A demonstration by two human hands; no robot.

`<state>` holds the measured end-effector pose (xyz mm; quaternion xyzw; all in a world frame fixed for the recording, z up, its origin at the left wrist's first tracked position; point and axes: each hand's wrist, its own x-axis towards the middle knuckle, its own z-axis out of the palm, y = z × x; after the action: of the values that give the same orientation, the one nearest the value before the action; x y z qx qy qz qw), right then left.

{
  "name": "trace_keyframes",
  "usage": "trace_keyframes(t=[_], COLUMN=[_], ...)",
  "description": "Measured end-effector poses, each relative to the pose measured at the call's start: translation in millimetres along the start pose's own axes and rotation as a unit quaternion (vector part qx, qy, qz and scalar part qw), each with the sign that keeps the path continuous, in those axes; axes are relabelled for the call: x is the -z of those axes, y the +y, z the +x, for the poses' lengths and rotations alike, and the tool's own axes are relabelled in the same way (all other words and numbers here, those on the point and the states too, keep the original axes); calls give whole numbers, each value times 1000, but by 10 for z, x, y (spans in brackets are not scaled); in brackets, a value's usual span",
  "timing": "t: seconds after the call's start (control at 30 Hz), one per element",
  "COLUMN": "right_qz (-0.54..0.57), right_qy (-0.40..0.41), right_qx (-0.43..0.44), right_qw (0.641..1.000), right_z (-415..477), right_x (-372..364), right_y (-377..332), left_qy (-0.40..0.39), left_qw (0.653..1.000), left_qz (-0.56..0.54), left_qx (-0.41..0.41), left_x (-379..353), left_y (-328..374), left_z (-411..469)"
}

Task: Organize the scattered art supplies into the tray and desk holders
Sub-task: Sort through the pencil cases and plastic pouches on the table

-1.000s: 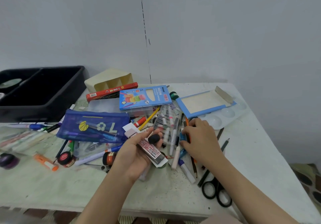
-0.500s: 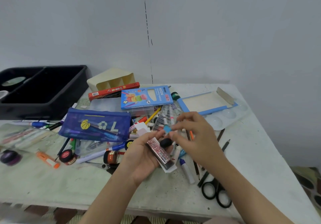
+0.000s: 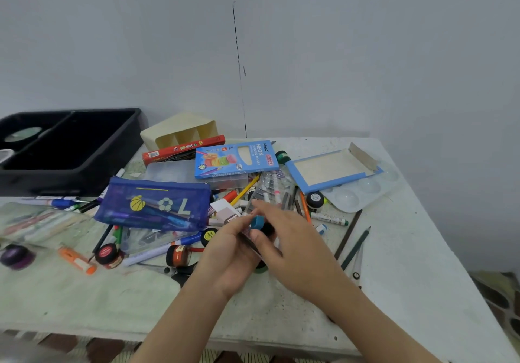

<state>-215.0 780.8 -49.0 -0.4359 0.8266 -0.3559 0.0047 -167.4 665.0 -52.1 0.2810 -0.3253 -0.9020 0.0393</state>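
Pens, markers, pencils and paint pots lie scattered over the table. My left hand (image 3: 229,255) is palm up in the middle of the heap and holds a flat red-labelled packet, mostly hidden, together with a small black piece. My right hand (image 3: 287,238) reaches over it and pinches a small blue piece (image 3: 257,221) right above the left palm. The black tray (image 3: 92,162) stands at the back left. A cream desk holder (image 3: 180,130) lies on its side behind the supplies.
A blue mesh pencil case (image 3: 153,203), a neon coloured-pencil box (image 3: 236,158), a red pencil box (image 3: 183,148), a blue-edged open carton (image 3: 332,168) and a clear paint palette (image 3: 363,191) crowd the back. Paint pots (image 3: 108,254), an orange marker (image 3: 76,260) and pencils (image 3: 354,247) lie near the front.
My right hand picked the small blue piece out of the pile and carried it left to my left palm. The left hand kept holding the packet. The camera shifted slightly.
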Motion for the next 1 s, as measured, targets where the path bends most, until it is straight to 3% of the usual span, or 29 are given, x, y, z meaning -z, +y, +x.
trace_keyframes(t=[0.13, 0.43, 0.8, 1.0], right_qz=[22, 93, 178, 294], right_qy=[-73, -33, 75, 83], right_qx=[-3, -5, -56, -122], right_qw=[997, 995, 980, 944], right_z=[-10, 78, 75, 118], right_x=[-15, 77, 73, 59], right_y=[-25, 63, 181, 173], left_qy=[-9, -161, -157, -106], left_qw=[1000, 982, 982, 991], left_qz=[-16, -96, -107, 49], left_qx=[3, -21, -14, -60], left_x=[-22, 43, -9, 36], left_y=[11, -4, -16, 242], left_z=[-35, -64, -9, -73])
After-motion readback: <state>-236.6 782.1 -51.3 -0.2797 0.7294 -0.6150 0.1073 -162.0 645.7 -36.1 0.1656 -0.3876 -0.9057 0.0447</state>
